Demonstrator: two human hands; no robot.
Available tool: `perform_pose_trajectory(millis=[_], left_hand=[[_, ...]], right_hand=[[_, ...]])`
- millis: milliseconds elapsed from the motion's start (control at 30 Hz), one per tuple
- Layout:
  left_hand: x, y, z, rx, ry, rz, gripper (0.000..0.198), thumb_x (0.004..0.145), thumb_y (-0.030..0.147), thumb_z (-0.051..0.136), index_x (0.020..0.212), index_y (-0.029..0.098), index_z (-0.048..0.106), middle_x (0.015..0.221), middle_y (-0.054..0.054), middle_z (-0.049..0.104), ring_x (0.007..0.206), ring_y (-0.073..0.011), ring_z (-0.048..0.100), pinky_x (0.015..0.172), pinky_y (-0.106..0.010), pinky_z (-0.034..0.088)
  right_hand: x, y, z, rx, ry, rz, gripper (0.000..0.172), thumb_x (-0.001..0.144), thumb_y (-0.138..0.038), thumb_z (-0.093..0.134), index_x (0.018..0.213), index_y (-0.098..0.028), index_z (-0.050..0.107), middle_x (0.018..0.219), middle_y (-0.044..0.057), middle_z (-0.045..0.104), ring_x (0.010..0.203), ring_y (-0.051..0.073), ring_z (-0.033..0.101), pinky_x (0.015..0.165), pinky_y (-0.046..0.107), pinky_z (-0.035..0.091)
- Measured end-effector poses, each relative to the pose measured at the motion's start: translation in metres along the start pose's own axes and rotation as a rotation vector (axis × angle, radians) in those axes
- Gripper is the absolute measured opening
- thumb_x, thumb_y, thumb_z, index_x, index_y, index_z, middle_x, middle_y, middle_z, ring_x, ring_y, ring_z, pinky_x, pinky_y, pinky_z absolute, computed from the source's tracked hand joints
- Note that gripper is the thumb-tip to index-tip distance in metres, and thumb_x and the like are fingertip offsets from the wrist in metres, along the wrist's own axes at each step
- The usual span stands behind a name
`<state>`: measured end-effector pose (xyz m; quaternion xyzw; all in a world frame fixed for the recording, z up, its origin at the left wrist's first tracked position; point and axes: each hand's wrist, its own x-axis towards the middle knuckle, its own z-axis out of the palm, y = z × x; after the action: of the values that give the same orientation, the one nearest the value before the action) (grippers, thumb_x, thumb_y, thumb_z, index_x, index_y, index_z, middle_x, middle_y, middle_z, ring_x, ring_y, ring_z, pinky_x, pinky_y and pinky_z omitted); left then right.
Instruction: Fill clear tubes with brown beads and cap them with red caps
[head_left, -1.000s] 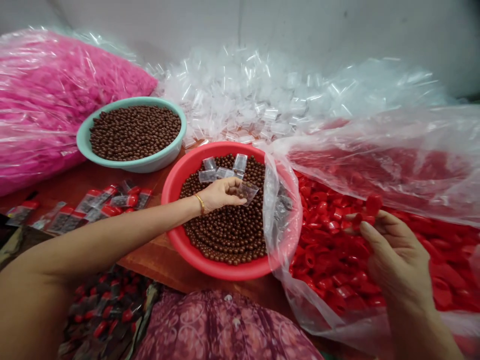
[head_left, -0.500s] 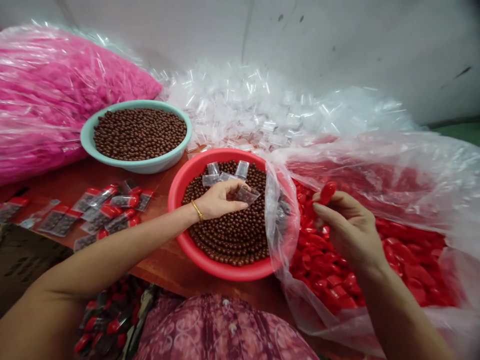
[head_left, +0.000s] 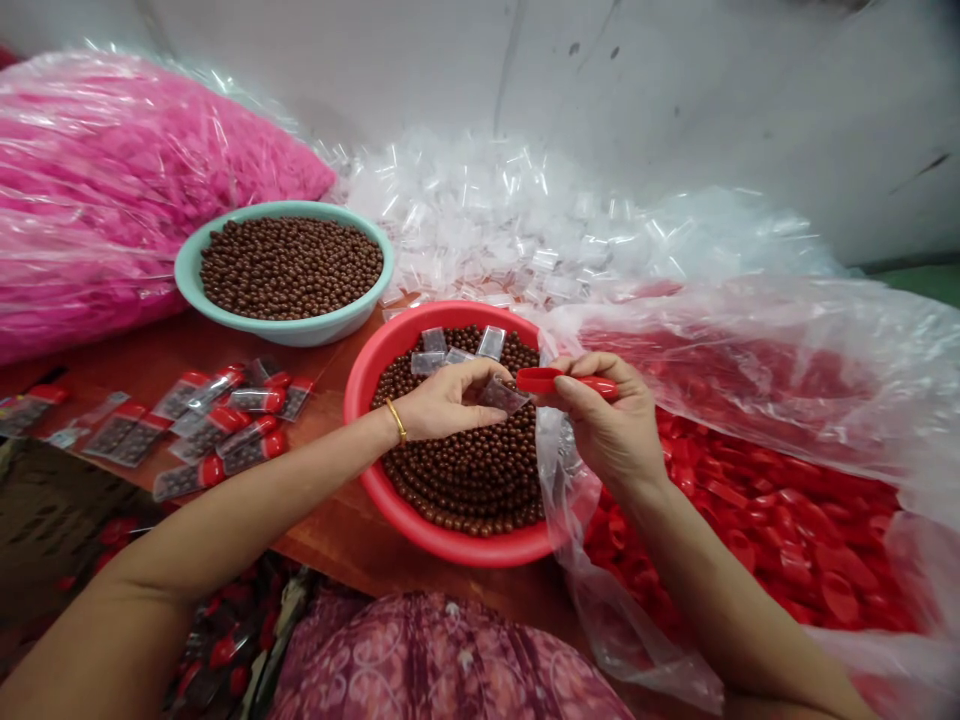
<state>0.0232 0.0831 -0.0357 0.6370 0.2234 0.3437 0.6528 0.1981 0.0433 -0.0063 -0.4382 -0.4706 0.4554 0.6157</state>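
Observation:
My left hand (head_left: 454,402) is closed on a small clear plastic container (head_left: 504,396) holding brown balls, above the red basin (head_left: 367,375). My right hand (head_left: 611,420) pinches a red plastic cap (head_left: 538,380), its hollow end turned toward the container's mouth. The cap and the container are very close together; whether they touch I cannot tell. Below both hands lie many brown chocolate-like balls (head_left: 457,490) in the basin. Several clear containers (head_left: 491,343) rest on top of the balls near the back rim.
A clear plastic bag of red caps (head_left: 795,540) lies open at right, its edge over the basin. At left are capped filled containers (head_left: 202,435) and a pale green basin (head_left: 191,285) of balls. Behind lie a pink-filled bag (head_left: 112,200) and piled clear containers (head_left: 525,220).
My right hand has moved left from over the bag of caps, bringing the red cap up beside the container. My left hand has stayed nearly still over the basin.

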Motion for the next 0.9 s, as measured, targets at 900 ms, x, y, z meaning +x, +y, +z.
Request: perform_pose_trajectory(millis=[900], left_hand=[[-0.005,0.007,0.005,0.317,0.134,-0.119,0.025,0.067,0.025,0.069,0.082,0.014,0.053,0.067,0.004,0.052,0.060,-0.0093,0.051,0.058,-0.023,0.042]], right_hand=[[-0.009,0.015,-0.005,-0.441,-0.220,0.039,0.025,0.084,-0.040,0.054,0.097,-0.020,0.061,0.065,-0.003,0.059,0.045,0.007,0.047,0.046,0.022,0.042]])
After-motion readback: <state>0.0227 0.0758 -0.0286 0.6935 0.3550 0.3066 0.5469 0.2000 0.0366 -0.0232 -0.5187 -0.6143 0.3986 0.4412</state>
